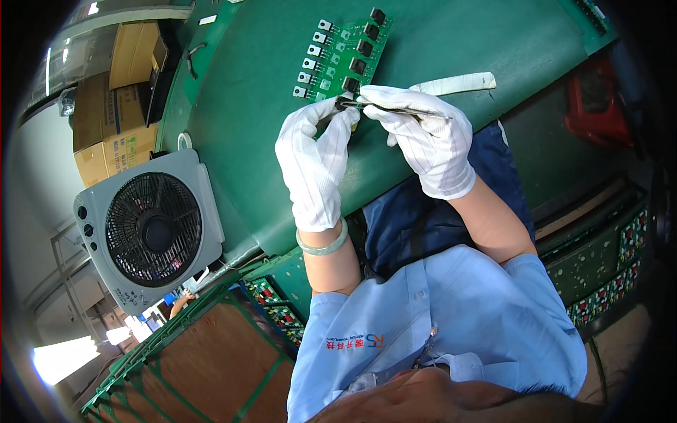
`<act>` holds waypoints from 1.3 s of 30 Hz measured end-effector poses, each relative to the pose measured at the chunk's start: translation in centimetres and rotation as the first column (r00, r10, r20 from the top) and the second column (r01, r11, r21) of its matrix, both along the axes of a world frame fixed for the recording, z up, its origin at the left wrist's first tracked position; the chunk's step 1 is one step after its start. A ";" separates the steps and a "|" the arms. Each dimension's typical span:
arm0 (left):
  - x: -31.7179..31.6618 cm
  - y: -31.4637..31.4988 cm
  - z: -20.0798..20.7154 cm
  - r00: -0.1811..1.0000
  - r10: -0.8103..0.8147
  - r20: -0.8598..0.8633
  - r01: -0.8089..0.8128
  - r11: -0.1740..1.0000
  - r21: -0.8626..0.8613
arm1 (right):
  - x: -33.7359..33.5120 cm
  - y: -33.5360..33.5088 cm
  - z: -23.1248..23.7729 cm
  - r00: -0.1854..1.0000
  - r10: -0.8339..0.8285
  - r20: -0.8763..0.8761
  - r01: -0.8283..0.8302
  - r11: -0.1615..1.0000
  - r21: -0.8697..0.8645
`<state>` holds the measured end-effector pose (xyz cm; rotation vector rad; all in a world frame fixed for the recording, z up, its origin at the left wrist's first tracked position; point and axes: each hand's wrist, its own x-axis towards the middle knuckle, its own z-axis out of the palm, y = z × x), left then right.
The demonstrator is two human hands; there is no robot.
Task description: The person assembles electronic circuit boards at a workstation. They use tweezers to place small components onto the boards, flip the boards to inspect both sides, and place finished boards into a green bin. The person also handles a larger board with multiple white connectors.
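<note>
- Left hand (pixel 315 166): white-gloved, fingertips pinched together on a small black component (pixel 345 103), held just at the 6 o'clock corner of the green circuit board (pixel 343 55).
- Right hand (pixel 425 137): white-gloved, closed around metal tweezers (pixel 398 109), tips met at the same component.
- Circuit board: laid flat on the green table mat (pixel 458 42), rows of black and silver parts already seated.
- Risk: the component is judged liable to slip from gloved fingertips, since little of it is gripped.
- Risk: its leads could be bent if squeezed askew by the tweezers.
- Fan (pixel 149 227): at 8 o'clock, well apart.
</note>
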<state>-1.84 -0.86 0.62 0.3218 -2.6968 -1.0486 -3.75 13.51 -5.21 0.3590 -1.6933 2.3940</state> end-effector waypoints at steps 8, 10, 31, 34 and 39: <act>0.0 0.2 0.0 1.000 0.008 0.010 -0.008 1.000 0.009 | 0.0 0.4 -0.1 1.000 -0.006 0.007 0.005 0.992 0.125; 0.0 0.1 -0.1 1.000 0.007 0.017 -0.007 1.000 -0.010 | 0.1 0.4 -0.2 1.000 -0.013 0.009 0.012 0.996 0.091; -2.9 17.9 -2.2 0.681 -0.693 -0.236 0.665 0.721 -0.197 | 4.2 22.9 -1.8 0.735 -0.498 0.460 0.512 0.852 0.106; -3.2 23.3 -4.2 0.542 -0.791 -0.283 0.768 0.603 -0.215 | 6.3 25.1 -1.6 0.670 -0.594 0.446 0.579 0.793 0.186; -2.4 28.1 -6.8 0.436 -0.848 -0.302 0.812 0.515 -0.276 | 8.6 27.8 -1.8 0.582 -0.667 0.465 0.660 0.721 0.209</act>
